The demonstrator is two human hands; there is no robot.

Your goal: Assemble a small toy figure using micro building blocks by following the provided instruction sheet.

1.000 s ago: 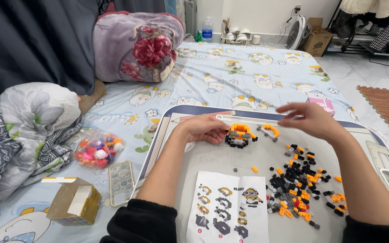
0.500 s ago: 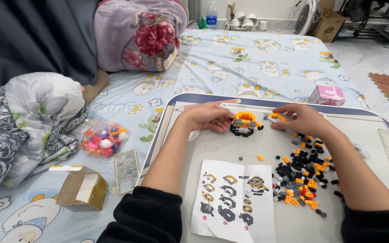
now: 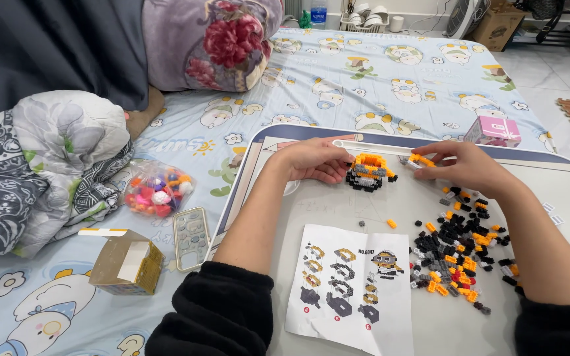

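Observation:
A small orange, grey and black brick model stands on a grey lap table. My left hand rests against the model's left side, steadying it. My right hand pinches a short orange brick piece just right of the model, slightly above the table. A heap of loose black, orange, grey and red mini bricks lies under my right forearm. A printed instruction sheet lies at the table's front.
On the patterned bed sheet to the left lie a clear bag of colourful bits, an open cardboard box and a clear tray. A pink box sits behind the table. Blankets pile at left.
The camera has tilted down and closer. My right hand has brought the orange piece in next to the model. My left hand stays on the model.

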